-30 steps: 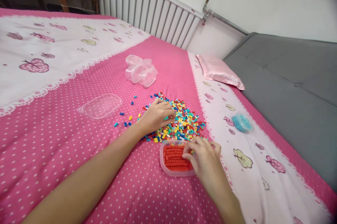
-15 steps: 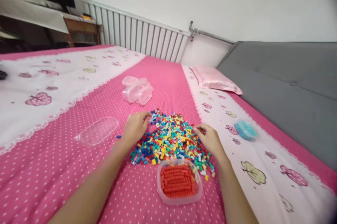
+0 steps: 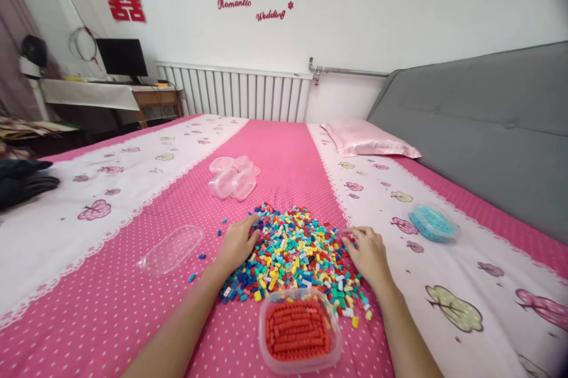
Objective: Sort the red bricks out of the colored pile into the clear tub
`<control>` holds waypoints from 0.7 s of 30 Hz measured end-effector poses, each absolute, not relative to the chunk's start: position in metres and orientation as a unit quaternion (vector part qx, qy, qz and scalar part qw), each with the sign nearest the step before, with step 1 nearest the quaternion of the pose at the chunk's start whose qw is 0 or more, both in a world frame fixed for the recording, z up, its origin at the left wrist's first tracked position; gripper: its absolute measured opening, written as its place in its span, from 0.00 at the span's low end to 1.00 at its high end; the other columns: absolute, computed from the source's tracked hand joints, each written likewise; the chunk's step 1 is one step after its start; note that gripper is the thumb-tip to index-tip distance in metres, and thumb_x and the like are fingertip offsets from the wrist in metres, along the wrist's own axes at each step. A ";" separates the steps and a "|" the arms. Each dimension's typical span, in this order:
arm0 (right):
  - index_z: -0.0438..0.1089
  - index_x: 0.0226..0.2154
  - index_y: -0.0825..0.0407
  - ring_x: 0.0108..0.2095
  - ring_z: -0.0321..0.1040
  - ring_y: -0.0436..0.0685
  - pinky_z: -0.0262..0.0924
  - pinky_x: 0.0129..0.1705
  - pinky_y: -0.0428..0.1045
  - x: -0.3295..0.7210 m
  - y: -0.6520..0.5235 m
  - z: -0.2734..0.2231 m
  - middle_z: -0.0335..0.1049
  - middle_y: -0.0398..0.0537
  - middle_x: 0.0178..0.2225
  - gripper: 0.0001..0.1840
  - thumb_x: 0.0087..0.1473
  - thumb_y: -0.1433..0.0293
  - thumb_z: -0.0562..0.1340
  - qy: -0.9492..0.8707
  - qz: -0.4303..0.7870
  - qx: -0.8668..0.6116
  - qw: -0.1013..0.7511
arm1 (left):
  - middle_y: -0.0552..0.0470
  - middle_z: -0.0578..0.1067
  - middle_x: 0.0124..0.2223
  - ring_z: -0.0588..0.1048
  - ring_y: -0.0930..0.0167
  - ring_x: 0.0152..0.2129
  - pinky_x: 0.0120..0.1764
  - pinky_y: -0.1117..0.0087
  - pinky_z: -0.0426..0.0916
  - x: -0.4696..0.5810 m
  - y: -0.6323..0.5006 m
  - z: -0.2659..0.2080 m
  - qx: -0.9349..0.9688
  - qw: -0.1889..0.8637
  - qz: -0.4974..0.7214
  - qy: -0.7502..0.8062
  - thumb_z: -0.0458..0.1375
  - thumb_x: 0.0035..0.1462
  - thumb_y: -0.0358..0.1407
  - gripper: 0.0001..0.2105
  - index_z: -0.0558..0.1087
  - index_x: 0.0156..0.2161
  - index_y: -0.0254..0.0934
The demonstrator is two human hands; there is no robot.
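Observation:
A heap of small multicoloured building bricks (image 3: 293,254) lies on the pink dotted bedspread. At its left edge rests my left hand (image 3: 238,243), fingers reaching the bricks and thumb apart, with nothing seen in it. My right hand (image 3: 367,252) is at the heap's right edge, open, its fingers spread beside red bricks. Nearest me stands a clear plastic box (image 3: 300,360) with red bricks (image 3: 297,330) packed in rows. A clear lid (image 3: 173,249) lies flat to the left of my left hand.
Several translucent containers (image 3: 233,178) sit beyond the heap. To the right is a box of light-blue pieces (image 3: 432,222). A pink pillow (image 3: 368,139) lies by the grey headboard (image 3: 479,118). Stray blue bricks (image 3: 191,277) dot the bedspread on the left. Dark fabric (image 3: 26,181) lies at far left.
The camera view has tilted up and turned slightly left, so more wall shows. My right hand has shifted slightly outward and its fingers have spread. My left hand stays at the heap's left edge.

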State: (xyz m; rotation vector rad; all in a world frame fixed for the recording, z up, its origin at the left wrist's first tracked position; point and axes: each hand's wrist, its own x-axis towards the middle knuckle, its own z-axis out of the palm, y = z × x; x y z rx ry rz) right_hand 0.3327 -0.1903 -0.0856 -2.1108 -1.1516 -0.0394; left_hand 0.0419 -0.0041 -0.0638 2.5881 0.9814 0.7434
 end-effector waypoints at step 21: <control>0.72 0.51 0.47 0.49 0.68 0.61 0.59 0.51 0.53 0.316 -0.177 -0.096 0.72 0.51 0.46 0.18 0.59 0.68 0.58 -0.494 0.013 -0.798 0.345 | 0.45 0.72 0.54 0.74 0.64 0.46 0.48 0.56 0.73 0.140 0.030 -0.018 0.955 0.009 0.121 0.271 0.57 0.65 0.40 0.16 0.70 0.54 0.36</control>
